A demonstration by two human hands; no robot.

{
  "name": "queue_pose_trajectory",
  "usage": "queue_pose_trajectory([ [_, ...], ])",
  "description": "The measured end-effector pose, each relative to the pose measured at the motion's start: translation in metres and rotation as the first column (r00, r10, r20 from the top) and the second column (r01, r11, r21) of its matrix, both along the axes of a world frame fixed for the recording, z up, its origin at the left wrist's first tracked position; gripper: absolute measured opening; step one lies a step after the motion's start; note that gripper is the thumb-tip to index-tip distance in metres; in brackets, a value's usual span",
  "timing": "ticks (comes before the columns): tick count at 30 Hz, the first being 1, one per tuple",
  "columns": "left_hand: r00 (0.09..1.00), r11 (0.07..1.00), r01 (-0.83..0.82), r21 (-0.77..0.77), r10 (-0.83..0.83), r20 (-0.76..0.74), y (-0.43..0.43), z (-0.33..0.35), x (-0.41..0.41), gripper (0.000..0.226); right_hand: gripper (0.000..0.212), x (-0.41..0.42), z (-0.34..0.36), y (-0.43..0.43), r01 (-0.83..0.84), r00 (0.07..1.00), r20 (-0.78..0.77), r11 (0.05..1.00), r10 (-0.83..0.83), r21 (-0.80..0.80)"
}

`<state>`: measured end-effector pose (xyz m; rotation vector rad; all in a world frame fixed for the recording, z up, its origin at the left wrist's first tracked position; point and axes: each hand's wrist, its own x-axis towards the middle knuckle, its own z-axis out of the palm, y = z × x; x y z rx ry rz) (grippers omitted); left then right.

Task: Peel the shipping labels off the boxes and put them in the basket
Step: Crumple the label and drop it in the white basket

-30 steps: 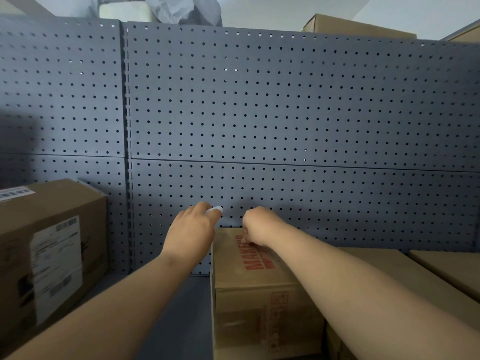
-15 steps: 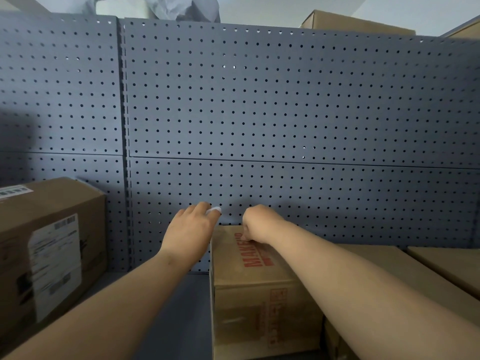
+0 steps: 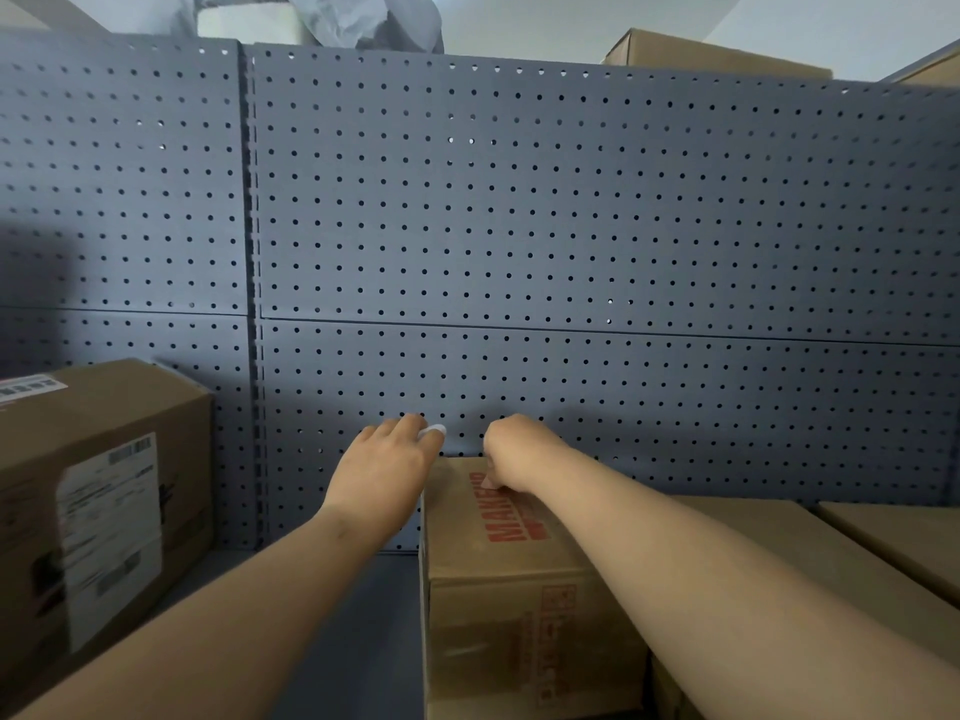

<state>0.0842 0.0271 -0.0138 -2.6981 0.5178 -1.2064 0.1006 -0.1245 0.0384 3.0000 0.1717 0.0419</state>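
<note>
Carton is probably best drawn forward evenly. Right hand: fingers curled at far edge, hold unclear. Left hand: white bit at fingertips, grip cannot be told.

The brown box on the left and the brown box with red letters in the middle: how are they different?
The brown cardboard box on the left has a white shipping label on its front; the brown cardboard box with red letters shows only red print. The left hand and right hand are at the red-lettered box's far top edge; nobody touches the left box. Both are brown cardboard.
</note>
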Motion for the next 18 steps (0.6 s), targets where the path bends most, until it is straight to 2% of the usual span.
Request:
queue_pose_trajectory([
  [3, 1.0, 1.0, 0.015, -0.008, -0.015, 0.012, 0.0, -0.002, 0.002, 0.068, 0.034, 0.004, -0.005, 0.002, 0.028, 0.998, 0.061, 0.999, -0.027, -0.017],
  [5, 0.999, 0.999, 0.031, -0.013, -0.031, 0.014, 0.0, -0.003, 0.002, 0.069, 0.025, 0.001, -0.001, 0.0, 0.002, 1.0, 0.026, 1.0, -0.002, -0.013],
  [8, 0.999, 0.999, 0.034, -0.022, -0.033, 0.03, -0.001, -0.003, 0.003, 0.071, 0.031, -0.002, 0.003, -0.002, 0.013, 1.0, -0.025, 1.0, -0.013, 0.007],
  [10, 0.999, 0.999, 0.037, -0.023, -0.036, 0.031, 0.0, -0.002, 0.004, 0.073, 0.016, 0.002, -0.002, 0.0, 0.017, 1.0, 0.024, 1.0, -0.017, 0.017],
  [13, 0.999, 0.999, 0.036, -0.017, -0.035, 0.027, 0.003, -0.003, 0.004, 0.075, 0.031, -0.001, -0.009, 0.001, 0.086, 0.992, 0.08, 0.991, -0.094, 0.101],
  [18, 0.998, 0.999, 0.042, -0.033, -0.041, 0.042, 0.013, -0.004, 0.006, 0.078, 0.035, 0.002, -0.009, 0.002, 0.068, 0.993, 0.08, 0.98, -0.084, 0.184],
])
